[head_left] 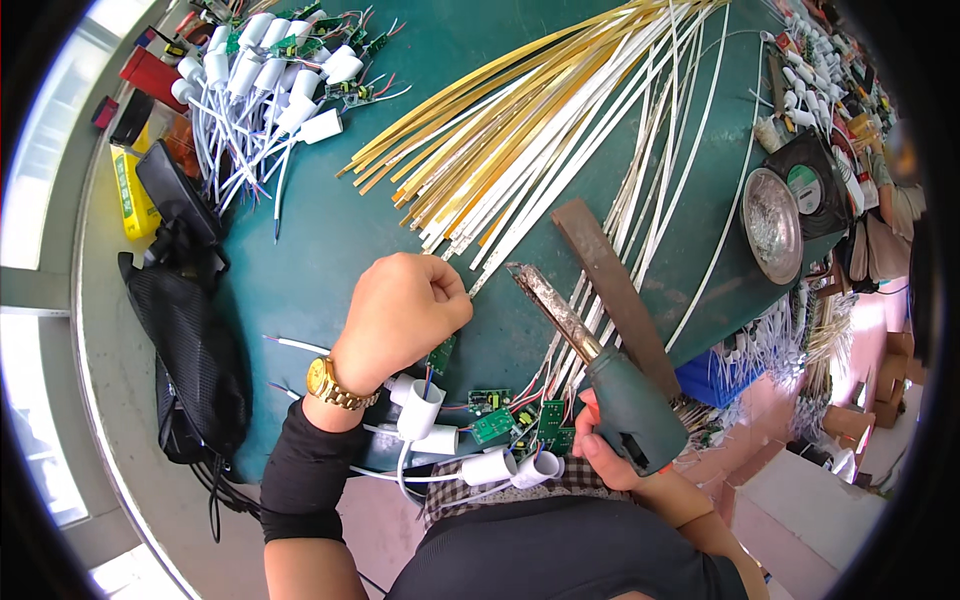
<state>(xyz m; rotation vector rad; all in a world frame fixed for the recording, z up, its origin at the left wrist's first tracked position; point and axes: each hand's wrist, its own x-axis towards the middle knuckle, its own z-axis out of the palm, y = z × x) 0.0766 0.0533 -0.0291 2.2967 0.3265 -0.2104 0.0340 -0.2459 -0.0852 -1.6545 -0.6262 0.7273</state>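
Note:
My left hand (pixel 405 305), with a gold watch (pixel 340 385) at its wrist, is closed in a pinch over the table. White LED strip ends (pixel 483 284) reach its fingertips; what lies inside the pinch is hidden. Just below it, a small green circuit board (pixel 440 354) is wired to a white lamp base (pixel 420 408). My right hand (pixel 605 450) grips a dark green soldering gun (pixel 640 410), its worn metal tip pointing up and left, apart from the left hand. More white lamp bases (pixel 488 467) and green boards (pixel 493 425) lie near the table's front edge.
A fan of yellow and white strips (pixel 540 110) covers the far middle, with a brown bar (pixel 615 290) beside it. White lamp bases (pixel 270 75) are heaped at far left. A black bag (pixel 195 370), a yellow bottle (pixel 133 190) and a round metal dish (pixel 772 225) stand around.

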